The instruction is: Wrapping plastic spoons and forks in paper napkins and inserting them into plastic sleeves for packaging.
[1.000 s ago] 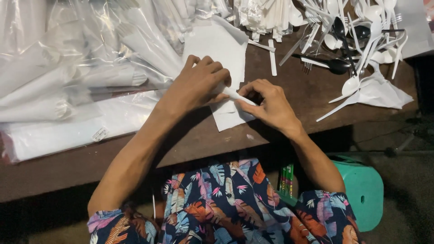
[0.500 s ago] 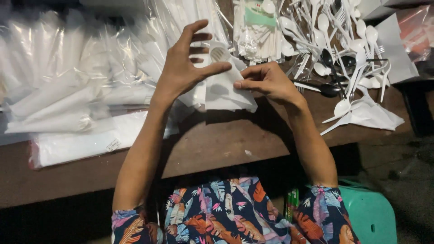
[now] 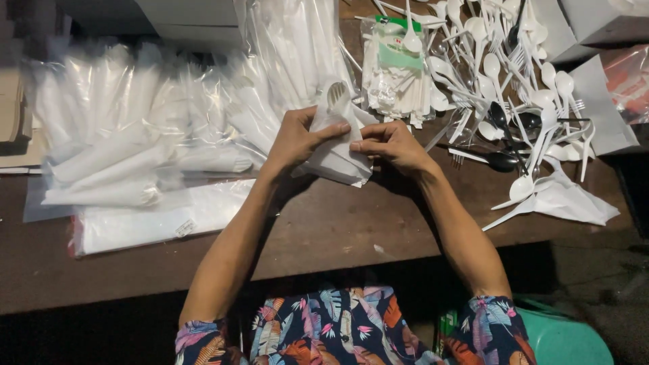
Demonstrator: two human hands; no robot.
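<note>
Currently both grips clenched on white napkin bundle point(image 3: 334, 152) with fork inside: left hand point(image 3: 295, 140), right hand point(image 3: 390, 143), just above bench point(image 3: 324, 230), beside loose plastic spoons point(image 3: 514, 88).

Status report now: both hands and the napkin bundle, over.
Left hand and right hand both gripping white folded paper napkin with white plastic fork poking out. Held above brown wooden table. Nothing between hands.

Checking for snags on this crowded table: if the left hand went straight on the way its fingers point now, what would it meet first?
The left hand points right, fingers on the folded white napkin holding a plastic fork. Going on, it would likely meet the right hand fingertips first, almost touching across the napkin; depth is unclear.
</note>
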